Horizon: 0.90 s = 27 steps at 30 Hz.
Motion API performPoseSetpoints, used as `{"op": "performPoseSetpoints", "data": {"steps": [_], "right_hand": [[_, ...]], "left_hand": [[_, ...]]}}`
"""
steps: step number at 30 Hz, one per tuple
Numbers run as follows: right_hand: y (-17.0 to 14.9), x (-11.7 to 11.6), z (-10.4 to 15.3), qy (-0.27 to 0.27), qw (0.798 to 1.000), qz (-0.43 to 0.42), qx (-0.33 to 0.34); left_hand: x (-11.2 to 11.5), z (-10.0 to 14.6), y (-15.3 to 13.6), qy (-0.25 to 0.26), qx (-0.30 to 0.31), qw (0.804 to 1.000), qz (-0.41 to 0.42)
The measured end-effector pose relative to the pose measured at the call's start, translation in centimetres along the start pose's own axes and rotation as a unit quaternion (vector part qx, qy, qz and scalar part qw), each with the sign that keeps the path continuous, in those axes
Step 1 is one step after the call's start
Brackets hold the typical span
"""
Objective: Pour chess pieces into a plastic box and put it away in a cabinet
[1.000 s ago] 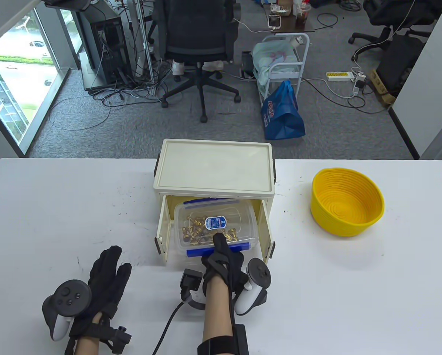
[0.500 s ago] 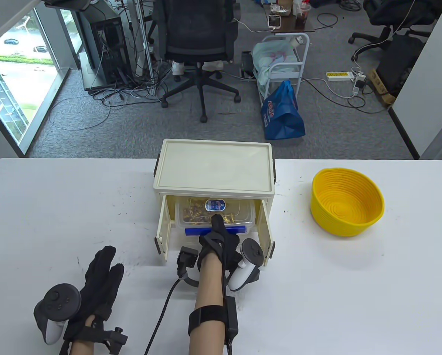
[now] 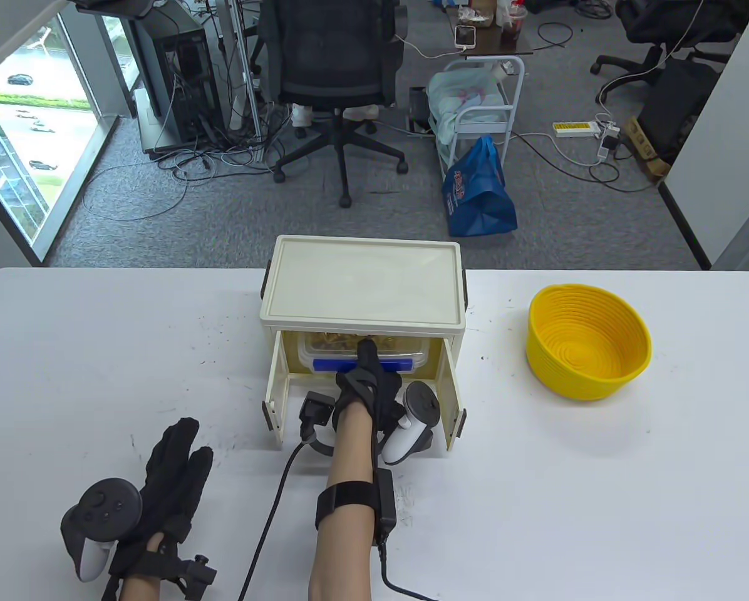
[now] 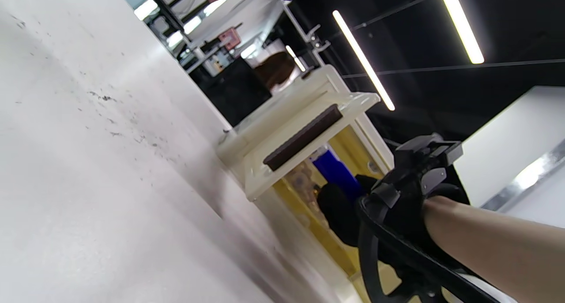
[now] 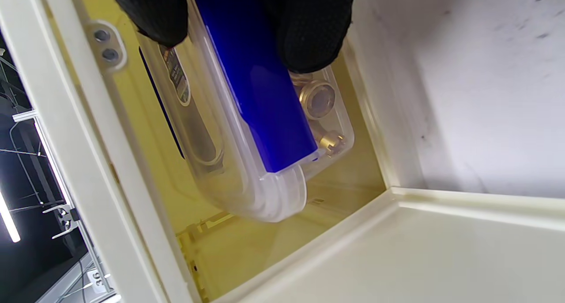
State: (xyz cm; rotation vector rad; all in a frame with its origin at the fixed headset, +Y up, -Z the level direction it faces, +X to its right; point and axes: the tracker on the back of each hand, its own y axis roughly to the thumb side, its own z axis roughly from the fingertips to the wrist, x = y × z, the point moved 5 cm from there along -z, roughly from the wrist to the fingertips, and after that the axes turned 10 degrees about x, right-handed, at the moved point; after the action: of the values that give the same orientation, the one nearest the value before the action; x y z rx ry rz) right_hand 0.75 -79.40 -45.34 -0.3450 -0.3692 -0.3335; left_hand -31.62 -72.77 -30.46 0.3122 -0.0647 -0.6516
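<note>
Centrally, in the table view, the clear plastic box (image 3: 363, 352) sits inside the open front of the cream cabinet (image 3: 362, 285), with only its near edge and blue latch (image 3: 362, 364) showing below the cabinet's top. Gold chess pieces (image 3: 330, 340) are visible through the box lid. The right hand (image 3: 367, 382) reaches into the opening; its forefinger lies over the lid and the blue latch. In the right wrist view, two gloved fingers (image 5: 315, 25) at the top of the frame grasp the box (image 5: 247, 162) on either side of the blue latch (image 5: 260, 100); gold pieces (image 5: 315, 101) show through the clear wall, and the box's rounded corner sits just above the yellowish cabinet floor (image 5: 282, 232). Both cabinet doors (image 3: 279, 391) stand swung outward toward the bottom of the frame, flanking the right wrist. The left hand (image 3: 168, 476) lies at the lower left of the table view, flat on the white table (image 3: 99, 375), fingers extended and holding nothing, well apart from the cabinet. In the left wrist view, the cabinet (image 4: 282, 117) appears at centre, the right hand (image 4: 353, 206) entering its opening. A yellow ribbed bowl (image 3: 588, 341) stands at the right of the table view, apart from the cabinet.
</note>
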Motion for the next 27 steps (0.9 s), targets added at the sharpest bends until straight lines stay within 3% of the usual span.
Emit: {"op": "performPoseSetpoints", "data": {"steps": [14,27], "right_hand": [[-1.0,-0.1,-3.5,-0.009,1.000,0.020,-0.014],[-1.3,-0.5,-3.8,-0.010,0.999,0.006,-0.031]], "left_hand": [[0.2,-0.2,-0.3,-0.011,-0.007,1.000,-0.010],[0.7,-0.4,-0.4,-0.027,-0.013,0.999,-0.030]]}}
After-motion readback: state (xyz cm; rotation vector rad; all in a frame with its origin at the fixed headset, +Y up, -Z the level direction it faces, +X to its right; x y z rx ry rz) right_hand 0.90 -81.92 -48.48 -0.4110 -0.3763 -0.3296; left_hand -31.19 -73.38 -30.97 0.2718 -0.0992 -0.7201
